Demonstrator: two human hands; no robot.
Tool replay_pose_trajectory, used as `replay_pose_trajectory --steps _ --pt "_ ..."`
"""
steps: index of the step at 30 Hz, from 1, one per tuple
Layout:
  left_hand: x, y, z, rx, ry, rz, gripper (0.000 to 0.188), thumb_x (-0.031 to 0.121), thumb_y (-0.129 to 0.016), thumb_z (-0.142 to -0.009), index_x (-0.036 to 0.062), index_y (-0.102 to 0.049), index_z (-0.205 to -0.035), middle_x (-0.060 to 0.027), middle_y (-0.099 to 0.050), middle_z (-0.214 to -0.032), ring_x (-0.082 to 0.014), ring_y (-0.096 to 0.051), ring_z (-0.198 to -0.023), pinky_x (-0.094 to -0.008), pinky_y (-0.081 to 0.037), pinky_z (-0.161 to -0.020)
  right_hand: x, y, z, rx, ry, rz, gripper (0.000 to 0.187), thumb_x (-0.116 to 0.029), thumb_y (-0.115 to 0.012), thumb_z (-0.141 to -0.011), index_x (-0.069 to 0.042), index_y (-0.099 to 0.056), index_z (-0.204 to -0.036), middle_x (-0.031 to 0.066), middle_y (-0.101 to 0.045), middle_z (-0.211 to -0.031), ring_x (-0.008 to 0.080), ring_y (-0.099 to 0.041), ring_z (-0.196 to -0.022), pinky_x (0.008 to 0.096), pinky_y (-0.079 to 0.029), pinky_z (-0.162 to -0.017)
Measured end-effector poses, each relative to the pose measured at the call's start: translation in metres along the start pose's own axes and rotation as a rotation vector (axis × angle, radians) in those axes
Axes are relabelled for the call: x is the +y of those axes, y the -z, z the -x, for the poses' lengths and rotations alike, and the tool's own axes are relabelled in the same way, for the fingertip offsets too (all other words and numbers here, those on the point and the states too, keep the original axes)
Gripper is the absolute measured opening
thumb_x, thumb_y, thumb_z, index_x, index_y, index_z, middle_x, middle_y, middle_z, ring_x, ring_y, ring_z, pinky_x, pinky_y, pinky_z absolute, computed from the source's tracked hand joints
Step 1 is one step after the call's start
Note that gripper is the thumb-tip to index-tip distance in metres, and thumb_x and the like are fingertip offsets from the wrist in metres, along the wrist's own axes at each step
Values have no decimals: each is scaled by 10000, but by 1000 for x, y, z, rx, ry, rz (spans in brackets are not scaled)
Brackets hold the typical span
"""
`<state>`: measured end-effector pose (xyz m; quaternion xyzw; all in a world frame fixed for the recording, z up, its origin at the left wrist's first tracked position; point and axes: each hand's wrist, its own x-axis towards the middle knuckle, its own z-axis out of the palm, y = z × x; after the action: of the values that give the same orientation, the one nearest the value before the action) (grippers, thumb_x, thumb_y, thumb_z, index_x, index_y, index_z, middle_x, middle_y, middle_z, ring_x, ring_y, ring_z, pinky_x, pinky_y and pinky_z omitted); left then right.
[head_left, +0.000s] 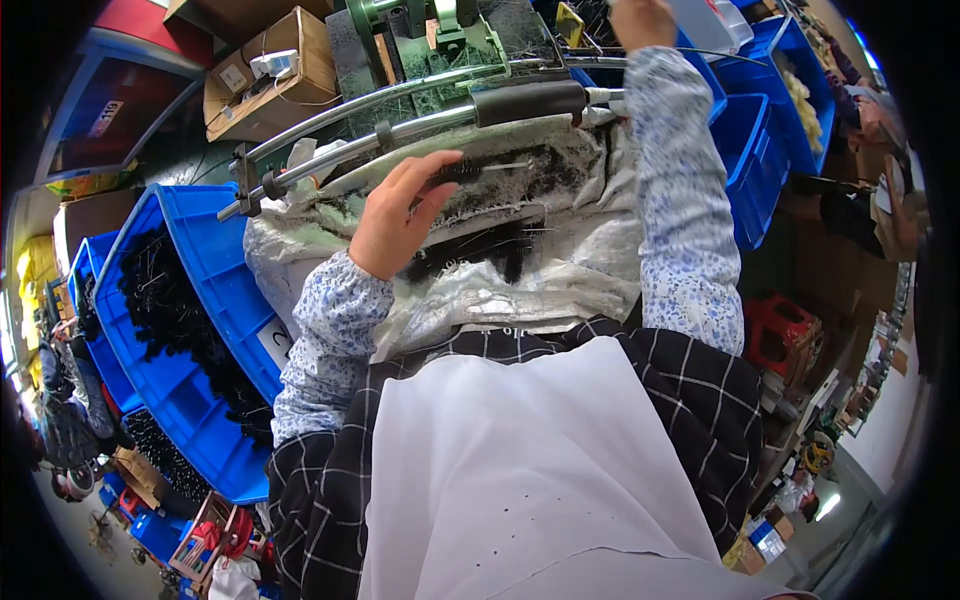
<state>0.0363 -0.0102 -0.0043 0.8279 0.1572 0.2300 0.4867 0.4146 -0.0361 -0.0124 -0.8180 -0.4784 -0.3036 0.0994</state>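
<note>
My left hand hovers over a greyish-white cloth spread across my lap, its thumb and fingers apart with nothing seen between them. Black smudges and loose dark bristles cover the middle of the cloth. A short thin metal rod lies there, just beyond the left fingertips. My right arm stretches far forward, and my right hand is at the upper edge of the picture, beside a blue bin and some thin dark wire-like pieces. The right fingers are cut off by the frame, so what they hold is hidden.
A green machine stands ahead, with metal bars and a black sleeve crossing in front. A large blue crate with black bristly pieces is at left. More blue bins stand at right; a cardboard box sits at upper left.
</note>
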Motion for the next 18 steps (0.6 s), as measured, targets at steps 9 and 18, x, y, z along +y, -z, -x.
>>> replay_pose_trajectory --steps 9,18 --pt "-11 -42 -21 175 -51 44 367 22 -617 -815 65 -526 -1168 -125 -597 -945 -216 -609 -833 -299 -484 -707 -111 137 111 -663 120 -907 335 -225 -578 -838 -46 -561 -1121 164 -625 -970 321 -614 -875 376 -489 -744" --pt "-78 -74 86 -413 84 -344 342 181 -598 -824 15 -513 -1110 -193 -579 -993 -329 -581 -915 -384 -458 -829 -81 16 48 -166 46 -256 208 -139 -561 -830 -153 -657 -1014 66 -649 -802 225 -641 -742 363 -524 -661"
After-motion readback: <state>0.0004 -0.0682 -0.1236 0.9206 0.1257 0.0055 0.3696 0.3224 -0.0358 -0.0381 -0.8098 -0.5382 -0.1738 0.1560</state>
